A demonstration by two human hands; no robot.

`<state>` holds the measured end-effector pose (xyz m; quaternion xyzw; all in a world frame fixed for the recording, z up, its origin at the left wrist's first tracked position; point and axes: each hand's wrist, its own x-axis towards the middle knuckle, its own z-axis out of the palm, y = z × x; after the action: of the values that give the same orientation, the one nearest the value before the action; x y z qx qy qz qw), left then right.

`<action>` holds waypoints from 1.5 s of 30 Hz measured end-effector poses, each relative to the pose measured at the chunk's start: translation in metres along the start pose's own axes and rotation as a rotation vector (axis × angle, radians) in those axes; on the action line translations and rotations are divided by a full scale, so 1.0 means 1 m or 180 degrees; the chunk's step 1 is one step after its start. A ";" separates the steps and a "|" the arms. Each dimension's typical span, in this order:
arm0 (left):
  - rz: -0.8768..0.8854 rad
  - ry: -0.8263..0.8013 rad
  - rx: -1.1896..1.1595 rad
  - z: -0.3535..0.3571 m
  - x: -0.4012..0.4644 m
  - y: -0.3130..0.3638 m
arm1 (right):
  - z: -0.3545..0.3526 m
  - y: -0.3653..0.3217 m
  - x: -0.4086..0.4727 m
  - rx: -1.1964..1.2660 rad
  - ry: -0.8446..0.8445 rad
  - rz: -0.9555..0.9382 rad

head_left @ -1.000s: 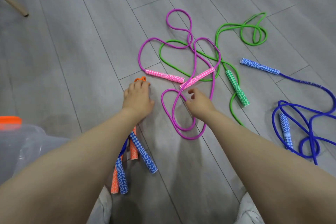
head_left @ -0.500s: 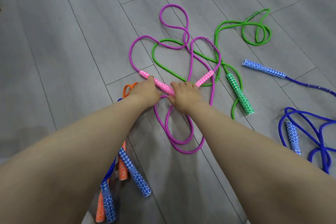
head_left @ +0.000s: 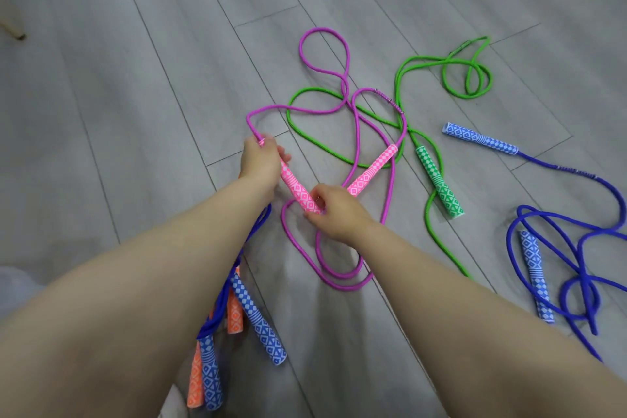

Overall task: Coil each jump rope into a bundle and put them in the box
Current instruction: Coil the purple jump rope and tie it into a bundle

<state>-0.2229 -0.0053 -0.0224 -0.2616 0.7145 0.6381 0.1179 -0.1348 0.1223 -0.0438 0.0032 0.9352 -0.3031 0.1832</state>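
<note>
A purple jump rope (head_left: 342,92) with two pink patterned handles lies in loose loops on the grey floor. My left hand (head_left: 259,159) grips the rope end of one pink handle (head_left: 300,195), lifted off the floor. My right hand (head_left: 334,210) pinches the free end of that same handle. The other pink handle (head_left: 373,170) lies just right of my right hand. A green rope (head_left: 420,78) with a green handle (head_left: 439,181) tangles under the purple one. The box is out of view.
A blue rope (head_left: 576,234) with blue handles lies at the right. Under my left forearm lie blue handles (head_left: 259,326) and orange handles (head_left: 234,314) with a blue cord. A wooden leg (head_left: 12,30) stands at the far left.
Both hands moved forward onto the pink handle, closed on it and lifted it; the handle now points steeply toward me. The clear box at lower left has left the view.
</note>
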 end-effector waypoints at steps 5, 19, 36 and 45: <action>0.0369 -0.0171 -0.0197 -0.009 -0.041 0.044 | -0.037 -0.027 -0.029 0.0036 -0.0313 0.0023; 0.1670 -0.1507 0.1565 -0.075 -0.224 0.166 | -0.182 -0.129 -0.141 0.0203 0.1406 -0.0269; 0.1490 -0.1788 -0.1176 -0.181 -0.417 0.194 | -0.199 -0.159 -0.342 0.1634 0.1193 -0.0026; 0.1215 -0.1848 -0.1297 -0.205 -0.466 0.186 | -0.229 -0.190 -0.405 0.2196 0.1923 -0.0222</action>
<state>0.1027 -0.0923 0.4021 0.0489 0.5461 0.8245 0.1398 0.1428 0.1402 0.3745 0.1208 0.7906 -0.5882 -0.1197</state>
